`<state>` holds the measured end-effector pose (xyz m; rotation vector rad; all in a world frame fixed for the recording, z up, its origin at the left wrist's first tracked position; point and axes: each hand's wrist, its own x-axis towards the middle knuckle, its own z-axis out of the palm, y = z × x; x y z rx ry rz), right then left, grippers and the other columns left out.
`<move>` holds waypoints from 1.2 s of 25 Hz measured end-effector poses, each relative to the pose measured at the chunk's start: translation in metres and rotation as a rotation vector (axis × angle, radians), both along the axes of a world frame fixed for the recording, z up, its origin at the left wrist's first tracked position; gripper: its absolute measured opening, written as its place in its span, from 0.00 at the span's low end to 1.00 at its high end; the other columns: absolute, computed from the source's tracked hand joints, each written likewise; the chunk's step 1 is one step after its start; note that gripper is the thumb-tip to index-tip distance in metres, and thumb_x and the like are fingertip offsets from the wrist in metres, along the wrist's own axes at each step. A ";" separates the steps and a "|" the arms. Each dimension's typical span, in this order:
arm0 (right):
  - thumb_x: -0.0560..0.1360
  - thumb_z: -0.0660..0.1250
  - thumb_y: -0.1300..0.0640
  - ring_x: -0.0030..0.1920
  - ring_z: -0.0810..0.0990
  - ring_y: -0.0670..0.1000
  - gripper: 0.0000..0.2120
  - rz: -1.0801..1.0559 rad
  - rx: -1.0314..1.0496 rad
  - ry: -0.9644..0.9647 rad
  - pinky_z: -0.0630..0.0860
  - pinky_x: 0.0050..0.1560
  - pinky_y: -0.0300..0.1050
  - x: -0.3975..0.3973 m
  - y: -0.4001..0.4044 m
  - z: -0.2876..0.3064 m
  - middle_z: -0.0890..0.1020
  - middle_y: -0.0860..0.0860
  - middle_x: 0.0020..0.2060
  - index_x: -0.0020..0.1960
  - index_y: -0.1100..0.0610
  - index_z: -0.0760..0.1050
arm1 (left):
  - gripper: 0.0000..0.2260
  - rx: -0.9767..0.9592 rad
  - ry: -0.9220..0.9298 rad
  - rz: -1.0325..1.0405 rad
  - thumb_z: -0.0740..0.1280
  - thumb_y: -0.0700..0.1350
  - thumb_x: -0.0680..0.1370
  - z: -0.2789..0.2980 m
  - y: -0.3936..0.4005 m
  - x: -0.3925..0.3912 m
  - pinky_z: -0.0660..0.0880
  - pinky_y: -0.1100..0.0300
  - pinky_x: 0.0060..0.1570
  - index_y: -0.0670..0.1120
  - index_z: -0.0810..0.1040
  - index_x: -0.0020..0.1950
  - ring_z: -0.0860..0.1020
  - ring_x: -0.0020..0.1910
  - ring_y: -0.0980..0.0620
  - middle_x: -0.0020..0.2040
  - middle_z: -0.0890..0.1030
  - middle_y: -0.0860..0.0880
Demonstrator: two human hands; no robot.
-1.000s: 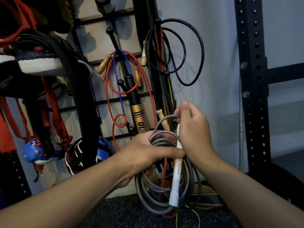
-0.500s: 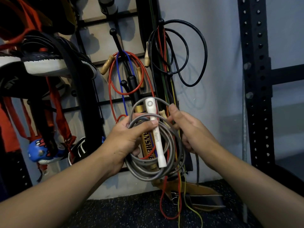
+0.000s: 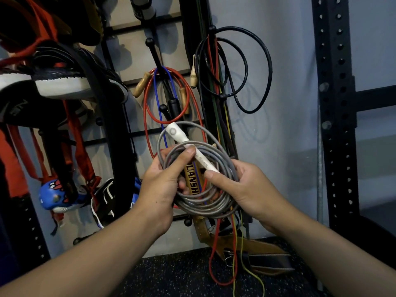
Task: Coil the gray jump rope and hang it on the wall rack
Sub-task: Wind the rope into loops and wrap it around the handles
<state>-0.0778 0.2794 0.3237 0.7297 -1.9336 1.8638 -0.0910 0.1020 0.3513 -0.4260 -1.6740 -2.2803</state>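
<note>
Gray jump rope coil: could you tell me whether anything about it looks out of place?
Mostly tidy in both hands, but one loop of the gray jump rope stands above the bundle, and the white handle lies slanted across the coils.

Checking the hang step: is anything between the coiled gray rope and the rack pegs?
Nothing solid. The gray rope, held in both hands, sits in front of the rack. The peg just above already carries a red rope, so hanging there would be crowded.
</note>
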 end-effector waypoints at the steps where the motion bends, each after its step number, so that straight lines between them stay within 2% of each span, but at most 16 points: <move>1: 0.78 0.73 0.54 0.40 0.88 0.52 0.08 0.005 0.024 0.000 0.82 0.40 0.38 0.000 0.002 0.000 0.88 0.60 0.43 0.55 0.55 0.82 | 0.20 -0.044 0.014 -0.004 0.83 0.55 0.62 -0.001 -0.002 -0.001 0.72 0.62 0.22 0.53 0.86 0.51 0.73 0.23 0.57 0.41 0.84 0.48; 2: 0.79 0.72 0.53 0.38 0.87 0.53 0.08 0.011 0.055 0.003 0.81 0.39 0.38 0.000 0.004 0.000 0.87 0.59 0.40 0.55 0.56 0.82 | 0.21 -0.090 0.021 -0.014 0.83 0.56 0.60 -0.001 -0.005 -0.002 0.74 0.61 0.23 0.53 0.86 0.51 0.75 0.25 0.56 0.42 0.85 0.48; 5: 0.80 0.69 0.51 0.32 0.82 0.45 0.08 -0.005 0.170 0.023 0.79 0.35 0.37 -0.001 0.013 0.004 0.81 0.48 0.32 0.52 0.56 0.80 | 0.24 -0.249 -0.016 -0.062 0.84 0.53 0.60 0.002 -0.015 -0.003 0.79 0.59 0.30 0.51 0.87 0.54 0.82 0.32 0.54 0.46 0.87 0.46; 7: 0.81 0.68 0.50 0.30 0.80 0.41 0.06 -0.015 0.257 0.028 0.76 0.32 0.34 -0.001 0.020 0.006 0.80 0.45 0.28 0.49 0.52 0.80 | 0.34 -0.351 -0.056 -0.080 0.85 0.48 0.58 0.010 -0.024 -0.003 0.82 0.57 0.34 0.50 0.81 0.64 0.86 0.37 0.52 0.48 0.88 0.47; 8: 0.81 0.68 0.50 0.28 0.78 0.40 0.06 -0.014 0.302 0.031 0.74 0.31 0.33 0.000 0.023 0.007 0.80 0.44 0.27 0.48 0.50 0.79 | 0.42 -0.426 -0.057 -0.059 0.86 0.48 0.57 0.017 -0.029 -0.003 0.83 0.56 0.38 0.53 0.76 0.70 0.88 0.43 0.51 0.51 0.87 0.48; 10: 0.81 0.69 0.51 0.27 0.76 0.39 0.06 -0.018 0.418 0.037 0.71 0.29 0.32 -0.001 0.028 0.008 0.78 0.42 0.25 0.47 0.51 0.78 | 0.55 -0.649 0.046 0.047 0.88 0.53 0.54 0.037 -0.038 0.000 0.80 0.51 0.54 0.64 0.63 0.76 0.82 0.62 0.47 0.65 0.79 0.51; 12: 0.81 0.70 0.51 0.26 0.74 0.40 0.06 -0.019 0.540 0.038 0.70 0.28 0.33 -0.001 0.030 0.008 0.77 0.41 0.25 0.47 0.53 0.77 | 0.59 -0.938 0.276 0.093 0.85 0.62 0.56 0.062 -0.042 0.010 0.68 0.53 0.66 0.70 0.53 0.78 0.68 0.75 0.51 0.76 0.68 0.54; 13: 0.80 0.70 0.51 0.26 0.73 0.40 0.06 -0.016 0.591 0.037 0.70 0.29 0.34 -0.001 0.030 0.009 0.77 0.41 0.26 0.46 0.51 0.77 | 0.58 -1.092 0.380 0.071 0.83 0.65 0.57 0.075 -0.041 0.017 0.63 0.57 0.68 0.72 0.51 0.78 0.64 0.77 0.57 0.80 0.64 0.56; 15: 0.79 0.71 0.50 0.28 0.73 0.40 0.06 -0.028 0.679 0.051 0.70 0.32 0.37 0.001 0.029 0.011 0.78 0.43 0.29 0.45 0.49 0.76 | 0.55 -1.417 0.454 -0.012 0.81 0.68 0.60 0.095 -0.028 0.023 0.62 0.65 0.63 0.73 0.50 0.78 0.64 0.74 0.66 0.80 0.64 0.60; 17: 0.79 0.72 0.51 0.32 0.76 0.44 0.06 -0.038 0.730 0.083 0.73 0.36 0.43 0.002 0.027 0.015 0.81 0.50 0.34 0.48 0.52 0.79 | 0.52 -1.707 0.342 -0.134 0.81 0.66 0.62 0.103 -0.004 0.022 0.65 0.66 0.61 0.69 0.55 0.79 0.70 0.71 0.62 0.76 0.71 0.61; 19: 0.78 0.72 0.54 0.34 0.79 0.49 0.05 -0.033 0.742 0.105 0.76 0.37 0.49 0.003 0.025 0.019 0.84 0.55 0.38 0.50 0.55 0.80 | 0.42 -1.847 0.170 -0.236 0.82 0.60 0.66 0.095 0.014 0.019 0.72 0.63 0.59 0.59 0.67 0.76 0.79 0.61 0.58 0.66 0.81 0.58; 21: 0.75 0.74 0.55 0.32 0.78 0.43 0.03 -0.056 0.748 0.125 0.74 0.33 0.43 0.005 0.026 0.022 0.84 0.51 0.35 0.47 0.53 0.81 | 0.24 -1.801 0.095 -0.292 0.82 0.53 0.70 0.079 0.020 0.010 0.76 0.63 0.51 0.51 0.80 0.63 0.84 0.50 0.55 0.54 0.87 0.53; 23: 0.73 0.76 0.56 0.31 0.77 0.40 0.05 -0.088 0.749 0.140 0.72 0.32 0.37 0.006 0.027 0.020 0.84 0.48 0.34 0.47 0.53 0.82 | 0.14 -1.662 0.021 -0.358 0.80 0.49 0.73 0.063 0.015 0.002 0.79 0.60 0.48 0.46 0.84 0.55 0.86 0.45 0.50 0.48 0.89 0.47; 26: 0.71 0.78 0.53 0.31 0.78 0.42 0.07 -0.116 0.682 0.153 0.74 0.33 0.40 0.003 0.031 0.016 0.85 0.52 0.35 0.46 0.53 0.84 | 0.13 -1.472 -0.066 -0.476 0.79 0.47 0.74 0.052 0.006 -0.002 0.81 0.55 0.47 0.45 0.82 0.54 0.84 0.41 0.49 0.44 0.86 0.46; 28: 0.70 0.78 0.42 0.31 0.77 0.42 0.13 -0.118 0.614 0.114 0.73 0.32 0.37 0.003 0.042 0.017 0.84 0.52 0.34 0.45 0.51 0.84 | 0.12 -1.426 -0.063 -0.443 0.78 0.47 0.75 0.052 -0.003 -0.005 0.81 0.54 0.44 0.45 0.81 0.55 0.82 0.40 0.49 0.41 0.84 0.48; 30: 0.70 0.73 0.33 0.27 0.72 0.44 0.20 -0.127 0.500 0.024 0.68 0.27 0.34 0.004 0.061 0.020 0.80 0.51 0.31 0.44 0.50 0.84 | 0.11 -1.362 -0.037 -0.328 0.77 0.48 0.76 0.056 -0.019 -0.006 0.81 0.54 0.40 0.47 0.81 0.54 0.82 0.36 0.50 0.35 0.82 0.52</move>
